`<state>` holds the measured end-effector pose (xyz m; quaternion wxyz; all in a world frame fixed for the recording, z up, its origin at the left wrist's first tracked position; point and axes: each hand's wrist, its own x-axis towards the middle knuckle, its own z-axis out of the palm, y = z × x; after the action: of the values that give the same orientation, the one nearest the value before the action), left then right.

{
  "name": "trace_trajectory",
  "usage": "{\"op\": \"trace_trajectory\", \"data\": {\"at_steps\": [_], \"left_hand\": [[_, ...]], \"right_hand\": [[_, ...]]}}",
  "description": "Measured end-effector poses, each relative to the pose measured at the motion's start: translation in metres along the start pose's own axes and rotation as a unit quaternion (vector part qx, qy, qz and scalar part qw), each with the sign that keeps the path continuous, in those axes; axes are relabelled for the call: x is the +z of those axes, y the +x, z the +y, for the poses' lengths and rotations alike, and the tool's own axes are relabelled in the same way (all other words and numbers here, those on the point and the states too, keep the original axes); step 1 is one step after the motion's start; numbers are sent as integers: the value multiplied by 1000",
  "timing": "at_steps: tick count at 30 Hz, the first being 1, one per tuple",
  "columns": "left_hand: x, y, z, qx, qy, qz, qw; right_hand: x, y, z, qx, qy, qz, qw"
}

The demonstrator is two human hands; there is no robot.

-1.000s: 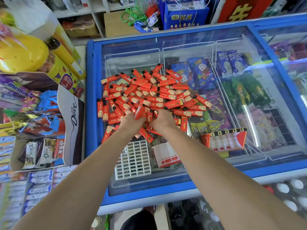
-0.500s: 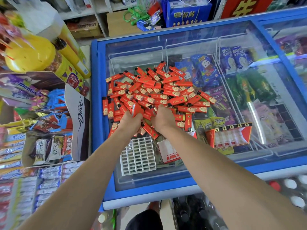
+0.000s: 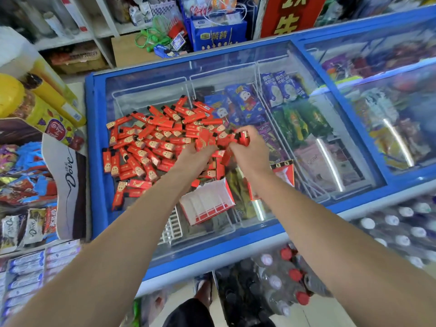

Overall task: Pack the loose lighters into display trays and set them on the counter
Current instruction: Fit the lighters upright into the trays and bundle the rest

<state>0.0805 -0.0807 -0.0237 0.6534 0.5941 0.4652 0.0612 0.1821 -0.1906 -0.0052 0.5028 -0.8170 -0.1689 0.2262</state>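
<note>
A heap of loose red lighters (image 3: 151,145) lies on the glass lid of a blue chest freezer (image 3: 94,147). My left hand (image 3: 194,156) grips a bunch of lighters at the heap's right side. Just beside it, my right hand (image 3: 250,152) holds a few more lighters, lifted a little off the glass. A red and white display tray (image 3: 207,204) lies near the front, below my hands. A second red tray (image 3: 284,172) is partly hidden behind my right wrist. A white plastic grid insert (image 3: 173,226) peeks out under my left forearm.
Boxes of Dove chocolate (image 3: 68,175) and sweets crowd the counter at left, with a yellow jar (image 3: 14,95) behind them. Bottled drinks (image 3: 290,277) stand packed below the freezer front. Shelves and a blue carton (image 3: 219,34) are behind the freezer.
Both hands have come up out of the heap with lighters in them and moved to the right. My head camera has shifted, so the freezer sits further right and lower in view.
</note>
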Motion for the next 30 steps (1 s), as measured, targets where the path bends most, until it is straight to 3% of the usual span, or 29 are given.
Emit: {"op": "trace_trajectory", "data": {"at_steps": [3, 7, 12, 20, 24, 30], "left_hand": [[31, -6, 2, 21, 39, -20, 999], [61, -13, -4, 10, 95, -36, 995], [83, -15, -15, -5, 145, -33, 989], [98, -18, -18, -43, 193, -21, 980], [96, -15, -24, -42, 250, -6, 967], [96, -13, -20, -54, 249, -18, 967]], "right_hand": [[-36, -3, 14, -5, 20, 55, 998], [-76, -8, 36, -8, 6, 68, 998], [-102, -17, 62, -42, -58, 4, 997], [-99, -21, 89, -168, -178, -81, 966], [-89, -20, 98, -205, -210, -93, 951], [-78, -19, 106, -261, -261, -89, 925]]}}
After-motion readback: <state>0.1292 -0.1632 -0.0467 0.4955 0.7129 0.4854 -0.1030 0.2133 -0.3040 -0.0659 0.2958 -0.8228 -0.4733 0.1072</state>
